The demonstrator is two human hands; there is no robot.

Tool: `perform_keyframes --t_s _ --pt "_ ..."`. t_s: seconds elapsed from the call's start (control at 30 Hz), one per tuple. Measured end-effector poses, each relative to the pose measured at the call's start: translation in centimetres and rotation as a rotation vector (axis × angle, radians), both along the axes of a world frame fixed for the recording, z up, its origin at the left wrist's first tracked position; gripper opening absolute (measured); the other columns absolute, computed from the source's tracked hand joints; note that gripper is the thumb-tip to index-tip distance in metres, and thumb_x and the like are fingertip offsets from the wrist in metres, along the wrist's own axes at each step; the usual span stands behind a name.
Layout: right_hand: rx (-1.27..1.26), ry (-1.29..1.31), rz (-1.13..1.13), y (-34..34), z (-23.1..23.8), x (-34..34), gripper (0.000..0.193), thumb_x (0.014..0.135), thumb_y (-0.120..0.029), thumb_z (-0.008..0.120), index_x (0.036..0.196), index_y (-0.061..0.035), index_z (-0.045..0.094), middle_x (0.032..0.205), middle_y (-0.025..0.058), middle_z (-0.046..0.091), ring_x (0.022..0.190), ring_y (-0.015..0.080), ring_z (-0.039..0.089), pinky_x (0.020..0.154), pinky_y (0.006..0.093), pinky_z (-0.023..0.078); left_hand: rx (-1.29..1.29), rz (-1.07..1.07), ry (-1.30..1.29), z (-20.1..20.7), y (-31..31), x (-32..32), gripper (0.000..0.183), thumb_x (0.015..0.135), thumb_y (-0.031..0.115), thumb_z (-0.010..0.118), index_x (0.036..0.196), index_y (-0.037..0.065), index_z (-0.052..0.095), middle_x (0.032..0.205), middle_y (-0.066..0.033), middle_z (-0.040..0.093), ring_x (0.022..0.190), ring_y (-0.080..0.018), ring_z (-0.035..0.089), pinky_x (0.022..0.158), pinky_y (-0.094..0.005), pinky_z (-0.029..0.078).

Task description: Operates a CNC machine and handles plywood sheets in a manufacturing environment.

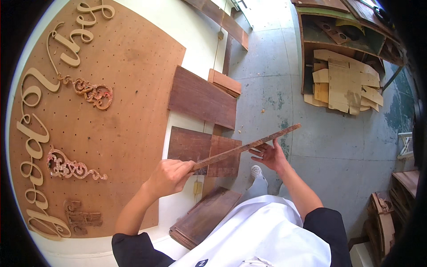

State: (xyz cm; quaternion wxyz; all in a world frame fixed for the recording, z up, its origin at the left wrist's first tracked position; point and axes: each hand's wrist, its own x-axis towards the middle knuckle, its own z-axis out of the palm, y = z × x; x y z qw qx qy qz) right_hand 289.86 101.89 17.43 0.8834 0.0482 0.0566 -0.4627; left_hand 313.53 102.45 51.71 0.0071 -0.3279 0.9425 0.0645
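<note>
A long, narrow brown piece of wood [249, 146], its rough edge facing up, slants in front of me from lower left to upper right. My left hand [172, 175] is closed round its left end. Near its right part is my right hand [271, 156], palm up and fingers spread. The right thumb reaches the wood's edge; whether the fingers bear any weight I cannot tell. Beyond the wood, dark brown boards [189, 141] lean against the white wall.
Left, a perforated brown panel [129, 89] carries cut-out script lettering and carved scroll ornaments. A board stack [207, 216] lies by my left leg. At the far right, a shelf unit [307, 66] holds cardboard pieces [344, 84]. Curved wooden parts [384, 222] stand at the lower right.
</note>
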Motion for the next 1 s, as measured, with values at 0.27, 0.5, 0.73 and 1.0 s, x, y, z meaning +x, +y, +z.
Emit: perform_keyframes --t_s 0.27,0.5,0.73,1.0 --pt "-0.488 1.684 -0.538 -0.5 -1.7 -5.0 0.060 0.063 -0.016 0.077 0.116 -0.0065 0.051 0.112 0.0135 0.053 0.101 0.0234 0.050 0.085 0.0336 0.040 -0.003 0.073 0.094 -0.4 -0.1 1.1 0.019 0.065 -0.001 0.065 0.083 0.001 0.058 0.069 -0.0120 0.060 0.062 -0.0266 0.061 0.053 -0.0330 0.046" --pt "-0.561 1.654 -0.728 1.5 6.5 -5.7 0.025 0.056 -0.004 0.076 0.074 0.0003 0.059 0.068 0.0070 0.058 0.065 0.0182 0.054 0.062 0.0292 0.043 -0.027 0.403 0.154 -4.6 -0.9 7.6 0.019 0.065 -0.006 0.064 0.083 0.000 0.058 0.071 -0.0139 0.061 0.066 -0.0271 0.063 0.058 -0.0317 0.048" --pt "-0.775 1.707 -0.924 2.8 13.3 -7.8 0.030 0.047 -0.007 0.080 0.062 -0.0035 0.053 0.062 0.0067 0.055 0.058 0.0224 0.052 0.051 0.0303 0.041 0.014 0.593 0.166 -9.5 -1.2 9.2 0.023 0.067 -0.006 0.064 0.088 0.001 0.060 0.075 -0.0150 0.062 0.070 -0.0274 0.064 0.061 -0.0309 0.049" --pt "-0.899 1.860 -1.075 4.3 17.0 -9.1 0.030 0.045 -0.010 0.077 0.058 -0.0074 0.050 0.057 0.0044 0.050 0.052 0.0210 0.050 0.045 0.0306 0.039 0.151 0.575 0.309 -13.8 -3.0 9.5 0.014 0.079 -0.002 0.057 0.092 -0.001 0.061 0.082 -0.0103 0.065 0.077 -0.0145 0.061 0.067 -0.0266 0.047"
